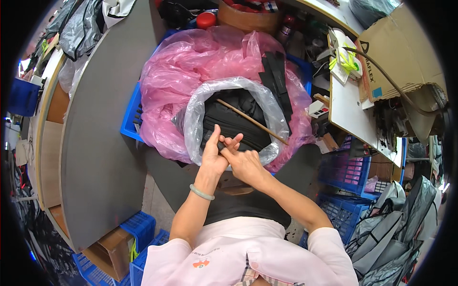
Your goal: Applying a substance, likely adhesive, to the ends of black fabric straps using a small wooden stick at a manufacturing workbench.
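The person's left hand (213, 155) and right hand (248, 166) meet in front of the body, fingers touching and partly overlapping. The left hand's thumb stands up, apart from its fingers; the right hand is bent inward, its fingertips against the left hand. A small dark patch shows where they meet, but whether either hand grips anything cannot be told. A pale green, smooth round bangle (202, 192) circles the left wrist, and the sleeves of a pale pink shirt (329, 248) end near the elbows.

Just beyond and below the hands, a clear plastic bag (195, 107) has its mouth spread in a wide ring. Inside lie black, folded, soft-looking pieces (234, 127). A thin, straight, brown wooden stick (248, 116) slants across the opening, from ahead of the hands to the bag's rim on their right.

Around the bag, crumpled pink translucent plastic sheeting (167, 90) spreads over a blue plastic crate (130, 114). Long, flat black strips (276, 81) lie on it, ahead and to the right of the hands.

Farther out, a grey curved-edged desk (109, 119) stands left of the hands. To their right, a white-topped desk (350, 105) carries a torn brown cardboard box (405, 52) and bright yellow-green ribbon (346, 62). Farthest ahead sits a round brown tub (250, 19), beside a glossy red rounded object (206, 20).
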The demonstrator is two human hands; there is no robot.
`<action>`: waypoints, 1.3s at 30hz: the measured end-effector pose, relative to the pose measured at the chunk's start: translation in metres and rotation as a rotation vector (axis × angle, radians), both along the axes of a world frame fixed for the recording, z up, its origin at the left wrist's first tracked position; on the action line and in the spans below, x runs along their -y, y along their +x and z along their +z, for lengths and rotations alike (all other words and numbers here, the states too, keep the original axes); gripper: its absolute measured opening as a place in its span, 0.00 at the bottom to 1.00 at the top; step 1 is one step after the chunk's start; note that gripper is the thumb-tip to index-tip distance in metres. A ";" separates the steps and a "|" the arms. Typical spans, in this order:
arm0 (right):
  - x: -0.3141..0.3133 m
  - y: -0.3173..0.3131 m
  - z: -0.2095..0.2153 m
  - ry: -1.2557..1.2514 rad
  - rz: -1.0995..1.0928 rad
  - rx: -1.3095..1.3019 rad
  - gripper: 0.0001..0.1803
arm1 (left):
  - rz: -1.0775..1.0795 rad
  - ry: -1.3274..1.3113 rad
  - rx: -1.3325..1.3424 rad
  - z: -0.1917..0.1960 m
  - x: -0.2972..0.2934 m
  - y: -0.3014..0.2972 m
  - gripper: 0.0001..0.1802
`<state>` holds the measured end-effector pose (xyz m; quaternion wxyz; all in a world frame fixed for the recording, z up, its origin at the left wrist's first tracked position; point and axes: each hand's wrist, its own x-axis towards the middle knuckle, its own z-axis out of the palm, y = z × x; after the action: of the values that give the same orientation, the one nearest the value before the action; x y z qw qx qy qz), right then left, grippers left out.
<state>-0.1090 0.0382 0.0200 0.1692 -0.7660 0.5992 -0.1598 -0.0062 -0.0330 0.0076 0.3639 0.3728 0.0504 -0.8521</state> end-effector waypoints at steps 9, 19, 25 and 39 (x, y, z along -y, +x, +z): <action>0.012 -0.011 -0.041 0.114 -0.089 0.043 0.12 | -0.115 -0.042 0.067 -0.030 0.001 -0.016 0.22; 0.012 -0.131 -0.121 -0.183 -0.540 -0.256 0.12 | 0.137 0.160 -0.016 -0.023 0.070 0.026 0.26; -0.037 -0.110 -0.014 0.045 -0.461 0.471 0.10 | 0.286 0.121 -0.009 -0.008 0.088 0.048 0.24; -0.078 -0.062 0.038 0.011 -0.372 0.609 0.18 | 0.202 -0.502 0.157 0.030 0.050 0.028 0.24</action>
<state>-0.1711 0.1160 0.0583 0.3121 -0.5599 0.6514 -0.4060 0.0219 -0.0834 0.0378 0.5307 0.3291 -0.1539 -0.7657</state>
